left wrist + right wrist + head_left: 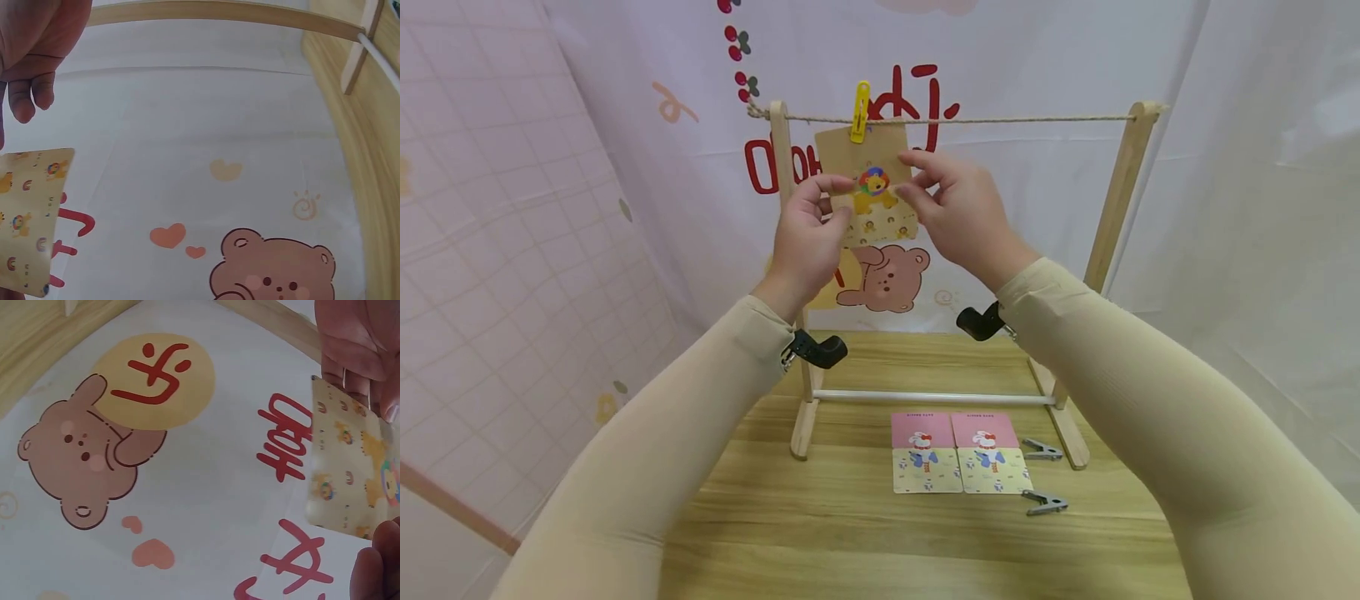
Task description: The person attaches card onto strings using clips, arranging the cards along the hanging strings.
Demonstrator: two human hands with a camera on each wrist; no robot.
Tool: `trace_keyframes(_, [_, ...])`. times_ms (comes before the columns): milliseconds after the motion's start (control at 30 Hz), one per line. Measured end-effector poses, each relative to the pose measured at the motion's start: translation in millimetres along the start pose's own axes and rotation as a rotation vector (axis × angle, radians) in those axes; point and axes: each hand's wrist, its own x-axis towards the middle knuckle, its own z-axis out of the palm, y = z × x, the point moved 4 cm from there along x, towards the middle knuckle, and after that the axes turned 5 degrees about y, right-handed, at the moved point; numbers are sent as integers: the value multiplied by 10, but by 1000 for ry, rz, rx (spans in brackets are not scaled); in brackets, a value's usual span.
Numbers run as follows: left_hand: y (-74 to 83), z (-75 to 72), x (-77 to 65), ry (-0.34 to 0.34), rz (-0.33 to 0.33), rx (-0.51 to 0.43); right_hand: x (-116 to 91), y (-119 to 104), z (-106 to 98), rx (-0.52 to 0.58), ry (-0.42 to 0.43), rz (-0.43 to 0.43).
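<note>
A tan card (pixel 880 225) with a lion print hangs slightly tilted from a rope (pixel 1022 120), held at its top by a yellow clothespin (pixel 860 112). My left hand (pixel 808 229) holds the card's left edge between thumb and fingers. At the right edge, my right hand (pixel 962 204) has its thumb and index finger on the card, other fingers bent behind. In the right wrist view, the card (pixel 340 469) partly covers the left fingers. The left wrist view shows the card's lower part (pixel 31 219) below the left hand (pixel 37 44); the left thumb is out of sight there.
The rope runs between two wooden posts (pixel 1120 192) of a stand with a white crossbar (pixel 932 398). On the wooden table (pixel 850 533) lie two pink and yellow cards (pixel 925 479) (pixel 996 479) and two grey clips (pixel 1042 450) (pixel 1045 502). A printed cloth backdrop (pixel 1037 50) hangs behind.
</note>
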Motion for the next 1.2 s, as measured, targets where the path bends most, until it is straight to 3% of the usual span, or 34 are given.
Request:
trace_keyframes(433, [-205,13,-281,-92,-15,88,-321,307,-77,23,20,-8])
trace_keyframes(900, [-550,-13,-604,-98,-107,148,-745,618,-234,-38,-55,25])
trace_keyframes(1200, [-719,73,-804,-225,-106,162,-1078,835,-288,-68,-140,42])
